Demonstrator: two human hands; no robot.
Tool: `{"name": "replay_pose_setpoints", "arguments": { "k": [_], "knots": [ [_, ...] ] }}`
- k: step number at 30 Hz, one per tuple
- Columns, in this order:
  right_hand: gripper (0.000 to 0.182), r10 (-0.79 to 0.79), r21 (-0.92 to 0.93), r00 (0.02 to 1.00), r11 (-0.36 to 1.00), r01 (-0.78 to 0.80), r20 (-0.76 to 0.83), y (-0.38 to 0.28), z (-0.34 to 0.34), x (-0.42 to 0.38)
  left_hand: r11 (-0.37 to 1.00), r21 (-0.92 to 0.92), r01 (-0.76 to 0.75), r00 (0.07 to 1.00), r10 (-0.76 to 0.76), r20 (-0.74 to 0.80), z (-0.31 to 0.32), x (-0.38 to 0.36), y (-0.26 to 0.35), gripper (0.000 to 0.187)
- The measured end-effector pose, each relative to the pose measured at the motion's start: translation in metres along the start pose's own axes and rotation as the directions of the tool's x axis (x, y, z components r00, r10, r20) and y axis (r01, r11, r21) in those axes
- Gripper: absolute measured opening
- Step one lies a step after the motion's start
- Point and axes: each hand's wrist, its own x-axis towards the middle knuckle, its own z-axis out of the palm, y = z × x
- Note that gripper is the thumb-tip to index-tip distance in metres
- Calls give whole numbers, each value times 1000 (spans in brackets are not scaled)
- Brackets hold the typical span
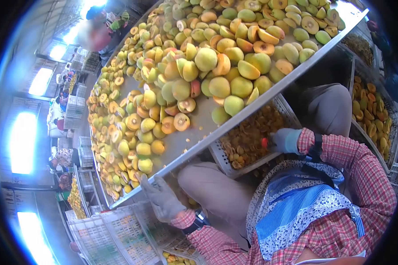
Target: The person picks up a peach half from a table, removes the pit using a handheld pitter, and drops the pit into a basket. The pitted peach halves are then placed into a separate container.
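Note:
My left hand (pixel 161 198), in a grey glove, is at the near edge of a metal table (pixel 203 128), fingers stretched out and apart, with nothing seen in it. Beside its fingertips lie yellow-green peaches (pixel 145 165), many cut in half. My right hand (pixel 285 140), gloved in grey and light blue, is over a white crate (pixel 227 165) below the table edge. Its fingers are curled by a small red thing (pixel 264 142), whose kind I cannot make out. Brown fruit pits and scraps (pixel 247 132) fill the crate.
Another crate of halved peaches (pixel 370 115) stands at the right. White plastic crates (pixel 110 232) are stacked at lower left, and a crate with fruit (pixel 177 258) sits low beside my left arm. A person (pixel 101 35) stands across the table; others work farther off.

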Motion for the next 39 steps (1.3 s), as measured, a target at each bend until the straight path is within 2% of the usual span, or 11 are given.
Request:
{"name": "replay_pose_setpoints", "arguments": {
  "k": [5,7,13,18,21,23,25,29,35,36,39],
  "knots": [
    [33,-86,48,993,995,82,77,-12,-30,-28,793,-607,55,932,178,317,39,79,84,44],
    [32,-242,111,970,964,243,-24,-6,-31,-30,794,-607,35,849,297,437,73,105,108,46],
    [33,-81,259,996,963,70,31,12,-28,-23,713,-577,-398,751,614,242,151,154,173,54],
    [42,-38,318,994,948,2,105,16,-26,-17,701,-680,-215,666,614,423,204,203,208,53],
    [48,-13,308,991,951,-29,133,20,-26,-14,864,-440,-244,547,498,673,226,205,222,51],
    [53,-10,314,987,948,-41,160,17,-24,-17,882,-469,-39,349,452,821,217,208,239,44],
    [52,2,309,987,950,-53,161,14,-26,-16,833,-222,-507,555,512,655,221,191,237,34],
    [51,-53,289,996,957,29,77,12,-21,-18,866,-432,-253,443,501,744,206,160,217,27],
    [42,-76,315,997,945,81,-27,10,-28,-25,720,-638,-274,585,651,484,161,118,178,38],
    [41,-73,325,997,942,79,-31,5,-34,-30,756,-639,-142,479,617,624,149,123,169,46],
    [39,-93,352,993,929,111,-69,3,-39,-31,754,-539,-375,560,648,517,155,95,125,51]
  ]
}}
